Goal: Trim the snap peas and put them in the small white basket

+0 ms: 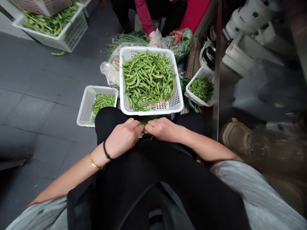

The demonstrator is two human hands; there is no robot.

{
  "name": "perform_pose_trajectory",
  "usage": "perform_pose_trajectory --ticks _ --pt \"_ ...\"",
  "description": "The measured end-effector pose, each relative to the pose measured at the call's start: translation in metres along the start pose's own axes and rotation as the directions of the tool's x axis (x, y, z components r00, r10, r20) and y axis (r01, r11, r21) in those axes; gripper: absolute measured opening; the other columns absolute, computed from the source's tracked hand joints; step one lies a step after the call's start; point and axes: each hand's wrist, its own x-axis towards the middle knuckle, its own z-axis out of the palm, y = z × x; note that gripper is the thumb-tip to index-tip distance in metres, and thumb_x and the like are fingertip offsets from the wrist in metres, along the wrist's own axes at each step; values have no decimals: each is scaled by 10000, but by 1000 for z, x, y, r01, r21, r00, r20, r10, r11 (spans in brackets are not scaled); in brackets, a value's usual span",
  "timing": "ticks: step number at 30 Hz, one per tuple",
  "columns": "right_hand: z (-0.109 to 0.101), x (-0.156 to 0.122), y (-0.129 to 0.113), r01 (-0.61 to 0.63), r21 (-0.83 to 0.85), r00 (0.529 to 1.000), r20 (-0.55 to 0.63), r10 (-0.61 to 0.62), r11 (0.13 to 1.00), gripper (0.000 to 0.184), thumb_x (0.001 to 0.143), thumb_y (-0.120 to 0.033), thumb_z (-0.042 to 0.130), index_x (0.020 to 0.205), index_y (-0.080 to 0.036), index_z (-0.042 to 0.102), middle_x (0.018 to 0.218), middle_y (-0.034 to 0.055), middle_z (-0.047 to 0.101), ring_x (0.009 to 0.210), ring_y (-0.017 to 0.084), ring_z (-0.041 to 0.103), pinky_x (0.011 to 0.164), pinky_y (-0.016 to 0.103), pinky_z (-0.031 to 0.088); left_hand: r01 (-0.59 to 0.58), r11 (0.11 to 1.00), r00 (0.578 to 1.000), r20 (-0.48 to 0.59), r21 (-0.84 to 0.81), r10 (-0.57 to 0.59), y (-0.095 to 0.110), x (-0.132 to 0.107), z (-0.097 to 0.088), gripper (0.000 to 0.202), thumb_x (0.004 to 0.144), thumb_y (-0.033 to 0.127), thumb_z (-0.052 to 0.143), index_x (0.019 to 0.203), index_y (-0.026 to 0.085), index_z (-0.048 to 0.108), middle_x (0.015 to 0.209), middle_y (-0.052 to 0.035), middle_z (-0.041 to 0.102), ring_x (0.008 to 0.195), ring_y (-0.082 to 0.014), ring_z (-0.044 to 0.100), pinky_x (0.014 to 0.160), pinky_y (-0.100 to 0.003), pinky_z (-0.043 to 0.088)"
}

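Note:
My left hand [127,134] and my right hand [164,128] meet over my lap, fingers closed and thumbs close together. Between their fingertips they pinch a green pea pod [143,130], mostly hidden by the fingers. Just beyond them stands a large white basket [153,112], heaped with green pea pods [151,80]. A smaller white basket [82,110] to the left holds a smaller pile of trimmed-looking pods [103,103]. Below my fingers, bits of green lie in the dark gap between my knees.
Across from me, a person's hand [151,34] touches a clear plastic bag [158,40]. Green onions [127,41] lie behind the large basket. At right are a basket [200,103] of leafy greens and a metal edge [217,76]. A filled crate [69,43] stands upper left.

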Motion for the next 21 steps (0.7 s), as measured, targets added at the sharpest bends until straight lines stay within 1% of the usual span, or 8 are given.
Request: perform_pose_trajectory --ticks 2,4,7,10,13,15,18,21 --pt "0 2 -1 -22 57 993 -111 29 998 340 971 -269 366 751 -136 590 672 46 616 602 135 542 554 268 321 39 993 997 70 -114 -32 -1 7 8 144 820 241 576 735 150 649 678 -50 625 685 -162 584 641 -260 487" --pt "2 2 1 -96 169 965 -226 134 981 338 972 -283 366 772 -139 597 697 49 638 641 129 563 602 251 371 182 912 982 20 -368 -188 -6 12 17 142 791 279 626 743 145 638 641 -25 618 550 -116 531 530 -223 443" --pt "3 -9 12 -204 368 920 -244 306 907 274 955 -269 417 815 -141 615 744 47 661 680 117 585 647 228 411 290 531 849 -42 -796 -527 -21 15 22 179 755 298 675 797 132 622 708 -41 658 438 -77 472 396 -200 369" --pt "-5 -29 28 -248 496 959 7 282 832 219 922 -266 485 834 -147 646 797 46 670 711 115 603 665 223 426 171 196 736 -7 -966 -677 -43 12 18 187 705 266 713 771 125 608 706 -65 670 429 -83 492 345 -181 341" --pt "-13 -36 51 -372 532 908 380 178 761 218 839 -322 611 988 -171 661 792 21 675 657 112 605 635 220 424 124 -1 742 93 -992 -664 -61 8 17 180 667 251 719 686 124 593 592 -46 635 386 -84 481 310 -166 311" --pt "-8 -24 71 -518 424 828 466 311 743 280 828 -361 615 1021 -160 653 743 20 674 626 125 604 632 232 425 146 -120 775 189 -982 -602 -66 9 21 184 639 247 717 645 130 575 553 -36 620 368 -91 480 294 -165 303" --pt "19 12 109 -713 103 699 180 692 694 305 882 -343 524 1052 -108 618 880 111 686 805 210 634 740 303 437 230 -209 801 307 -951 -513 -64 14 31 178 610 237 716 655 130 581 583 -54 655 387 -115 513 290 -174 319" --pt "54 45 145 -735 -11 672 121 731 677 333 867 -285 533 1129 -82 563 1029 172 667 941 265 620 795 333 434 331 -184 804 379 -925 -457 -58 17 39 190 619 223 724 735 114 619 606 -59 670 372 -108 506 296 -182 330"
